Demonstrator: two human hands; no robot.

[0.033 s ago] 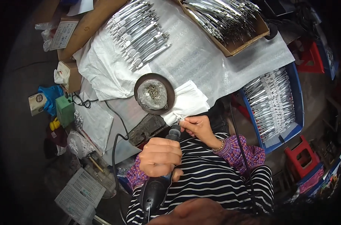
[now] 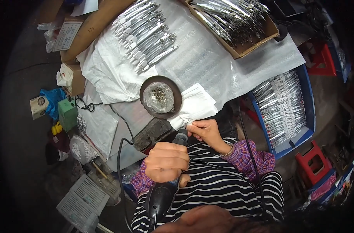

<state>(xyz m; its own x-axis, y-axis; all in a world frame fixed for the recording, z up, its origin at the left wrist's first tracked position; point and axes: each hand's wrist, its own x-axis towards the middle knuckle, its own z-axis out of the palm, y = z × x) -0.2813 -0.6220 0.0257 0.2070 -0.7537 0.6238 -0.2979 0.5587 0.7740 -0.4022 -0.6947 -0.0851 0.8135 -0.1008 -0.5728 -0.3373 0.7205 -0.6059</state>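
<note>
My left hand is wrapped around a black electric screwdriver. The tool's grey nose points away from me, toward the fingertips of my right hand. Those fingers are closed in a pinch at the tool's tip, over the near end of a folded white cloth. What they pinch looks like a small light metal piece, mostly hidden. Just beyond the hands stands a dark round bowl, holding a clear plastic bag of small brass-coloured metal pieces.
Slim silvery metal parts lie in a row on white sheeting. More fill a cardboard box at the far right and a blue crate. A dark block and black cable lie left; a red stool stands right.
</note>
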